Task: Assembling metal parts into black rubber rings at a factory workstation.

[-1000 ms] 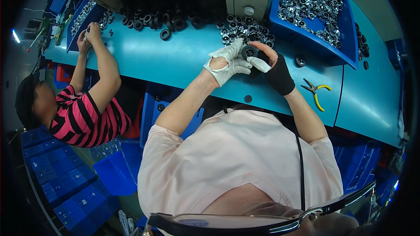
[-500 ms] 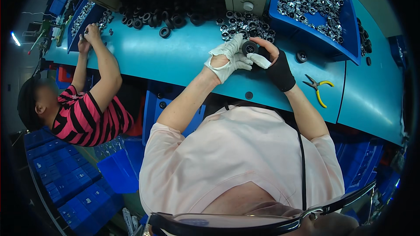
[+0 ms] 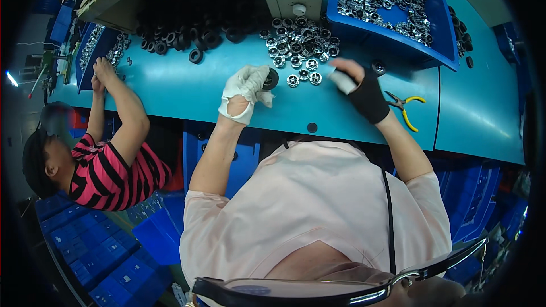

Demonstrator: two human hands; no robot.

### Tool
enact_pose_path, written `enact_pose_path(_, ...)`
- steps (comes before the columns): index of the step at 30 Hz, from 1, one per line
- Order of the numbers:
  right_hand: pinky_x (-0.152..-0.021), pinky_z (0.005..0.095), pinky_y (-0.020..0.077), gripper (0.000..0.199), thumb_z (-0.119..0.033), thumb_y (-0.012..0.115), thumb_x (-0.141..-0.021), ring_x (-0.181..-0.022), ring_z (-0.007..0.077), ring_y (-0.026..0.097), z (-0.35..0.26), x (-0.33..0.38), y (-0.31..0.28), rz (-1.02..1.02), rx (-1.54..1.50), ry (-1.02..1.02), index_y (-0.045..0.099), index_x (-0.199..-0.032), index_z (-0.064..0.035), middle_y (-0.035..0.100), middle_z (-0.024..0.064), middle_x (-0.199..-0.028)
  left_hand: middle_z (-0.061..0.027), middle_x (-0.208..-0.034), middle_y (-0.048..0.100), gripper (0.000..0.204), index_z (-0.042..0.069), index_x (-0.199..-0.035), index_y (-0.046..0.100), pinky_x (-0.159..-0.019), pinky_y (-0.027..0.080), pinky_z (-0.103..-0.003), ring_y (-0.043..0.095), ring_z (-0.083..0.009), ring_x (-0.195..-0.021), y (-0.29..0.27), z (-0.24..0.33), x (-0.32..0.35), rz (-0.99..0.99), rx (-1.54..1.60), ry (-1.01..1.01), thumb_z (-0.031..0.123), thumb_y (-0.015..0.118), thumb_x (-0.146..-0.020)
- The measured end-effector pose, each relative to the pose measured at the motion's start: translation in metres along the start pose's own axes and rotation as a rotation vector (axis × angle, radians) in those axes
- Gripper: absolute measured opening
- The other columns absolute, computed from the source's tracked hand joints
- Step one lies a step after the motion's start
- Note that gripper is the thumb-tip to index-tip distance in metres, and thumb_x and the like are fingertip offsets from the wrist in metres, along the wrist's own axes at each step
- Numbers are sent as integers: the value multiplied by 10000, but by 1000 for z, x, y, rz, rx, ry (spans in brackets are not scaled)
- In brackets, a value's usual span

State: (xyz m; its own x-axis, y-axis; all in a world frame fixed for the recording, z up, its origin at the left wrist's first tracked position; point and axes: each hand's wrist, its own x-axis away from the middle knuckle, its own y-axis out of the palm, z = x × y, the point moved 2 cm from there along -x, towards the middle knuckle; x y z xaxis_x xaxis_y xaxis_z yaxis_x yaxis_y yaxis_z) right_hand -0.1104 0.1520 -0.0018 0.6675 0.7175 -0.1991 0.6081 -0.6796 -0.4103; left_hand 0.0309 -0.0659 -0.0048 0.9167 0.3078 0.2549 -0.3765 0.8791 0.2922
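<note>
Head view shows the left hand with its grip clenched on a black ring above the bench, the right hand released near the metal parts, so the ring could slip and roll away.

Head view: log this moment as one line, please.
left hand: holds black ring | right hand: open, over silver parts | pliers: on bench
</note>
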Motion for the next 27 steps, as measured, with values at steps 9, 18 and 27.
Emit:
enact_pose_path(9, -775, 423, 468, 337, -114, 588, -769, -910, 358, 585, 18, -29, 3, 45, 620, -197, 578, -1106, -100, 612, 159, -1038, -142, -1048, 569, 493, -116, -1241, 407, -740, 574, -312, 634, -205, -833, 22, -4, -4, 30, 417, -155, 48, 638, -838)
enact_pose_path(18, -748, 424, 467, 282, -89, 561, -818, -865, 341, 591, 20, -25, 3, 87, 628, -159, 568, -1099, -110, 623, 148, -989, -124, -1010, 570, 474, -128, -1228, 402, -748, 574, -278, 630, -180, -834, 23, -3, -1, 22, 439, -69, 41, 624, -846)
enact_pose_path(27, -739, 404, 471, 270, -138, 592, -816, -875, 332, 590, 18, -20, 3, 74, 682, -190, 593, -1080, -84, 617, 146, -978, -119, -978, 573, 469, -123, -1228, 398, -750, 578, -293, 632, -185, -819, 25, -4, -3, 17, 480, -68, 39, 621, -848)
